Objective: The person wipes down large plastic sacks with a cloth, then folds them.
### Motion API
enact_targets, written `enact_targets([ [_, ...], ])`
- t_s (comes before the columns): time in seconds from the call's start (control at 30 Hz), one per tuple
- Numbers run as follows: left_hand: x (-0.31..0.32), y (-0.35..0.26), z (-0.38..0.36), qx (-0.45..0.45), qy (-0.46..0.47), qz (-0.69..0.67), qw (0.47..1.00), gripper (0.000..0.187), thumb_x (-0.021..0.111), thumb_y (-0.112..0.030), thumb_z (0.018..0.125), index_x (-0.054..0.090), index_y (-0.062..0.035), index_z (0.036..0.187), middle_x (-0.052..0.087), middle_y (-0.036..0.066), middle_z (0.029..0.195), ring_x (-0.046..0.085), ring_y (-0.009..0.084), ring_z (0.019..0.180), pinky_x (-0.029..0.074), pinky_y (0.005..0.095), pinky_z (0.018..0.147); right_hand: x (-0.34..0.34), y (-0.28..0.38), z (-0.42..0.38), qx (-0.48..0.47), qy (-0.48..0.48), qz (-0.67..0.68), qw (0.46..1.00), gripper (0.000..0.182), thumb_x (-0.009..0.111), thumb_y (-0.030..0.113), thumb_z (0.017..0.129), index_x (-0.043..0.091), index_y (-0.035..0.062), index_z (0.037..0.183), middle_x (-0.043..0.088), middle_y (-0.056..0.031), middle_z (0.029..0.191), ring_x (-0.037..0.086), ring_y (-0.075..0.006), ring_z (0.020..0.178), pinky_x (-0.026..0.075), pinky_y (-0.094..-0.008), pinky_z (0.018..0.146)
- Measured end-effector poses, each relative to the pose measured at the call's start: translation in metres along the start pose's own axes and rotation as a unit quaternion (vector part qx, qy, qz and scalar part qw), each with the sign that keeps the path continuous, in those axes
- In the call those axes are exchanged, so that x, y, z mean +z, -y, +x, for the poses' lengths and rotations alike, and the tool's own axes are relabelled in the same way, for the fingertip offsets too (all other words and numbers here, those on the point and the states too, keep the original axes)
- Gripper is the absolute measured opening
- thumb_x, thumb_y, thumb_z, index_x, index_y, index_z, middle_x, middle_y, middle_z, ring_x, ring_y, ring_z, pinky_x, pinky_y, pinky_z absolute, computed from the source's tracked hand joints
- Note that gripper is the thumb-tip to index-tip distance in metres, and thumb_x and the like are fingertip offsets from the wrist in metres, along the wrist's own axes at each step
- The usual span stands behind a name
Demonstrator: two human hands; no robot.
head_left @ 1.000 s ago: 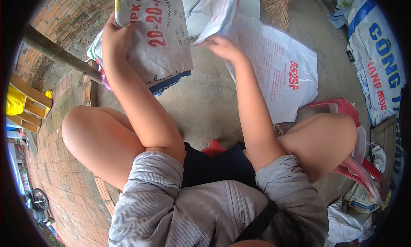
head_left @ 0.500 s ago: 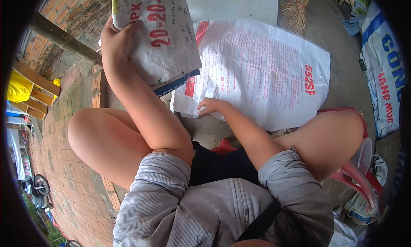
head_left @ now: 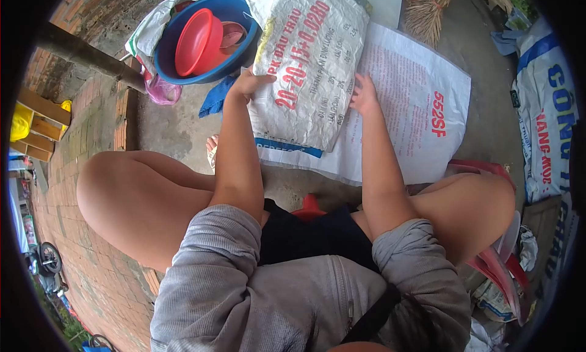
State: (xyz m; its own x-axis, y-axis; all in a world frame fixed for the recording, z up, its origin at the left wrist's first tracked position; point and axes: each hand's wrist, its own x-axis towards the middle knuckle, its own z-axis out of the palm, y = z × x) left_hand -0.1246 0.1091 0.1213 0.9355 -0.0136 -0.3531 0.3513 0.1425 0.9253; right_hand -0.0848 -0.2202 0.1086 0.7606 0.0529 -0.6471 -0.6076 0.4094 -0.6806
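Note:
A worn white woven sack (head_left: 305,65) with red and black print lies in front of me, tilted a little. My left hand (head_left: 247,86) grips its left edge, thumb on top and the other fingers hidden underneath. At the sack's right edge is my right hand (head_left: 364,97), its fingers apart and touching or very near the edge. Beneath the worn sack a cleaner white sack (head_left: 421,96) marked 552SF is spread flat. A strip of blue printed sack (head_left: 287,148) shows along the worn sack's lower edge.
A blue basin (head_left: 165,59) holding a red basin (head_left: 198,44) stands at the back left, by a pink plastic bag (head_left: 163,91) and a blue cloth (head_left: 217,97). A straw broom (head_left: 428,13) lies at the back. Large printed sacks (head_left: 546,108) line the right side.
My left hand has brought the worn sack rightward and down onto the 552SF sack. My right hand has moved up and right to the worn sack's right edge. The basins have come into view.

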Motion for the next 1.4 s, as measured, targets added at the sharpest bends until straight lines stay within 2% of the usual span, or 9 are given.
enact_targets([
  [0.13, 0.004, 0.089, -0.009, -0.147, -0.069, -0.069, 0.984, 0.05, 0.072, 0.001, 0.073, 0.059, -0.0025, 0.121, 0.068, 0.012, 0.106, 0.067, 0.0241, 0.092, 0.054, 0.0383, 0.081, -0.006, -0.064, 0.049, -0.164, -0.155, -0.352, 0.908, 0.076, 0.074, 0.037, 0.08, 0.04, 0.0107, 0.142, 0.051, -0.0196, 0.135, 0.051, -0.0342, 0.122, 0.04, -0.039, 0.101],
  [0.37, 0.0, 0.135, 0.002, -0.152, -0.168, -0.088, 0.97, 0.07, 0.075, 0.009, 0.063, 0.047, 0.0041, 0.127, 0.066, 0.018, 0.106, 0.067, 0.0296, 0.091, 0.055, 0.0393, 0.078, 0.005, -0.067, 0.008, -0.104, -0.261, -0.426, 0.86, 0.073, 0.074, 0.029, 0.077, 0.041, 0.0102, 0.139, 0.054, -0.021, 0.133, 0.053, -0.0378, 0.121, 0.041, -0.0438, 0.101],
  [0.53, -0.005, 0.123, 0.009, -0.125, -0.229, 0.222, 0.94, 0.078, 0.085, -0.009, 0.057, 0.052, -0.0008, 0.127, 0.068, 0.018, 0.105, 0.067, 0.0272, 0.097, 0.054, 0.0369, 0.082, 0.005, -0.071, 0.009, -0.114, -0.272, -0.424, 0.856, 0.071, 0.071, 0.028, 0.079, 0.039, 0.0124, 0.14, 0.054, -0.0208, 0.133, 0.053, -0.0387, 0.121, 0.041, -0.045, 0.101],
  [0.7, -0.022, 0.064, 0.005, -0.032, -0.353, 0.371, 0.859, 0.065, 0.081, -0.035, 0.061, 0.065, -0.0055, 0.118, 0.068, 0.018, 0.11, 0.063, 0.0361, 0.106, 0.049, 0.0423, 0.093, 0.011, -0.082, -0.003, -0.231, -0.367, -0.421, 0.797, 0.052, 0.066, 0.023, 0.085, 0.047, 0.0137, 0.132, 0.06, -0.0204, 0.12, 0.059, -0.0382, 0.107, 0.047, -0.0478, 0.089],
  [0.87, -0.036, 0.08, 0.016, 0.001, -0.43, 0.417, 0.8, 0.08, 0.079, -0.031, 0.064, 0.051, -0.0154, 0.137, 0.054, 0.021, 0.13, 0.054, 0.0403, 0.118, 0.043, 0.0425, 0.101, -0.019, -0.094, 0.003, -0.301, -0.448, -0.374, 0.755, 0.038, 0.063, 0.022, 0.087, 0.051, 0.013, 0.122, 0.065, -0.0202, 0.109, 0.063, -0.0392, 0.095, 0.049, -0.0485, 0.078],
  [1.1, -0.026, 0.096, 0.028, -0.038, -0.212, 0.341, 0.915, 0.097, 0.081, -0.029, 0.066, 0.031, -0.0248, 0.149, 0.044, 0.027, 0.136, 0.049, 0.0399, 0.124, 0.042, 0.0426, 0.102, -0.026, -0.086, 0.009, -0.24, -0.411, -0.408, 0.779, 0.041, 0.063, 0.022, 0.086, 0.05, 0.014, 0.125, 0.061, -0.0201, 0.116, 0.059, -0.0377, 0.105, 0.045, -0.0497, 0.085],
  [1.23, 0.006, 0.056, 0.023, -0.127, -0.319, 0.465, 0.816, 0.09, 0.08, -0.035, 0.069, 0.034, -0.0342, 0.146, 0.032, 0.023, 0.149, 0.04, 0.0408, 0.131, 0.039, 0.0479, 0.103, -0.001, -0.086, 0.006, -0.227, -0.446, -0.495, 0.711, 0.051, 0.064, 0.023, 0.085, 0.048, 0.0183, 0.133, 0.051, -0.0172, 0.131, 0.049, -0.0368, 0.121, 0.039, -0.0563, 0.093],
  [1.3, 0.009, 0.06, 0.034, 0.036, -0.338, 0.623, 0.704, 0.079, 0.073, -0.027, 0.075, 0.037, -0.0331, 0.145, 0.023, 0.016, 0.156, 0.029, 0.0402, 0.139, 0.031, 0.0508, 0.109, 0.018, -0.094, 0.007, -0.399, -0.357, -0.537, 0.652, 0.059, 0.066, 0.026, 0.084, 0.045, 0.0253, 0.139, 0.037, -0.0157, 0.145, 0.035, -0.0386, 0.131, 0.029, -0.0646, 0.1],
  [1.4, 0.009, 0.067, 0.055, -0.008, -0.261, 0.676, 0.689, 0.056, 0.063, -0.023, 0.082, 0.049, -0.0277, 0.136, 0.041, 0.014, 0.146, 0.039, 0.0335, 0.135, 0.021, 0.0537, 0.114, 0.055, -0.11, 0.003, -0.336, -0.184, -0.595, 0.706, 0.063, 0.067, 0.042, 0.082, 0.044, 0.0313, 0.14, 0.03, -0.0201, 0.15, 0.025, -0.0463, 0.138, 0.022, -0.067, 0.105],
])
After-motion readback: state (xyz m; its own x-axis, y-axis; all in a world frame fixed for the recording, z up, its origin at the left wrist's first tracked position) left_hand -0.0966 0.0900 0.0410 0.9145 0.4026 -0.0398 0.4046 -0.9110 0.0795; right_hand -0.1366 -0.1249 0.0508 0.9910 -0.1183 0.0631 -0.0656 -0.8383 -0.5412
